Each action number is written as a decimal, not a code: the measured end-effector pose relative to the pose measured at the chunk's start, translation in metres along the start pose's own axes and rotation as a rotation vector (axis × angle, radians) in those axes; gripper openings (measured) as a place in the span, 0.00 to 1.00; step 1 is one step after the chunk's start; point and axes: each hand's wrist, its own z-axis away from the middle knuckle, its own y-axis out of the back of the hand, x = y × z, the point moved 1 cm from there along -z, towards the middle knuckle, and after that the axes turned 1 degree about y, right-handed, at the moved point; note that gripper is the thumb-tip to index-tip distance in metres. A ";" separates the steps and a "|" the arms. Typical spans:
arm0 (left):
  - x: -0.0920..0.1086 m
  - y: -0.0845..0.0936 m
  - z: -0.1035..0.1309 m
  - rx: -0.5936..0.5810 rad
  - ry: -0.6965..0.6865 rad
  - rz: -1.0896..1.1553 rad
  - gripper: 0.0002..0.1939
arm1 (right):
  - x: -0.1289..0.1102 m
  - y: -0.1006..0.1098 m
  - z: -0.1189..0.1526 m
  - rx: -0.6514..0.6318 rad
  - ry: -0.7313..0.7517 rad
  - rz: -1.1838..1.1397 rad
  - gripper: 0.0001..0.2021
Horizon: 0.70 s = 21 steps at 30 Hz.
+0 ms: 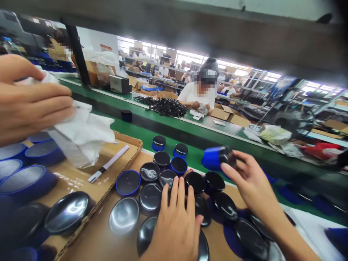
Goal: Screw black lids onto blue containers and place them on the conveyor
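Observation:
My left hand (178,221) lies with its fingers stretched over several round, glossy black-topped pieces (150,196) and touches some of them. In my right hand (251,177) is a blue-and-black round container (217,158), tipped on its side, thumb and fingers gripping its black end. Around both hands stand more such pieces, some with blue rims, like this one (128,182); their exact kind I cannot tell. Another person's hand (32,99) enters at the left edge, holding a white cloth (81,132).
A cardboard tray (138,140) at left holds blue pieces (24,180) and a white marker-like stick (108,164). The green conveyor belt (146,133) runs behind, with some pieces on it. Across it, a person (199,92) works near a heap of black parts (167,107). A grey beam (174,25) hangs overhead.

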 end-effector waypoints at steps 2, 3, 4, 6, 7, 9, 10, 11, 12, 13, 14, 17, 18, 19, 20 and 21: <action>-0.001 -0.004 0.003 -0.031 -0.025 -0.038 0.24 | 0.009 -0.013 -0.048 -0.027 0.076 0.211 0.33; -0.002 -0.006 0.004 -0.037 -0.045 -0.051 0.25 | 0.015 -0.022 -0.071 -0.068 0.077 0.310 0.31; -0.002 -0.007 0.004 -0.038 -0.058 -0.064 0.26 | 0.022 -0.032 -0.092 -0.105 0.071 0.397 0.27; -0.003 -0.011 0.006 -0.032 -0.058 -0.097 0.27 | 0.037 -0.050 -0.125 -0.180 0.034 0.537 0.21; -0.003 -0.014 0.006 -0.022 -0.046 -0.114 0.28 | 0.043 -0.059 -0.137 -0.207 0.012 0.591 0.19; -0.002 -0.022 0.007 0.030 -0.006 -0.128 0.30 | 0.049 -0.073 -0.152 -0.224 -0.026 0.678 0.18; -0.001 -0.027 0.007 0.079 0.011 -0.123 0.30 | 0.049 -0.079 -0.156 -0.215 -0.028 0.710 0.18; 0.000 -0.033 0.008 0.150 0.026 -0.110 0.30 | 0.046 -0.085 -0.157 -0.203 -0.012 0.732 0.19; 0.001 -0.039 0.008 0.234 0.047 -0.094 0.30 | 0.042 -0.093 -0.157 -0.200 0.028 0.745 0.21; 0.002 -0.045 0.009 0.318 0.070 -0.079 0.31 | 0.036 -0.101 -0.154 -0.220 0.090 0.745 0.22; 0.004 -0.051 0.010 0.392 0.092 -0.070 0.31 | 0.030 -0.111 -0.151 -0.269 0.164 0.735 0.24; 0.008 -0.069 0.009 0.537 0.139 -0.071 0.26 | 0.012 -0.147 -0.135 -0.510 0.349 0.691 0.29; 0.009 -0.073 0.008 0.565 0.156 -0.079 0.23 | 0.008 -0.158 -0.131 -0.579 0.376 0.690 0.31; 0.010 -0.077 0.006 0.596 0.180 -0.090 0.20 | 0.005 -0.167 -0.128 -0.629 0.391 0.693 0.34; 0.011 -0.080 0.004 0.620 0.201 -0.101 0.19 | 0.002 -0.174 -0.126 -0.664 0.404 0.693 0.34; 0.011 -0.083 0.001 0.641 0.224 -0.115 0.19 | 0.000 -0.179 -0.125 -0.685 0.409 0.696 0.33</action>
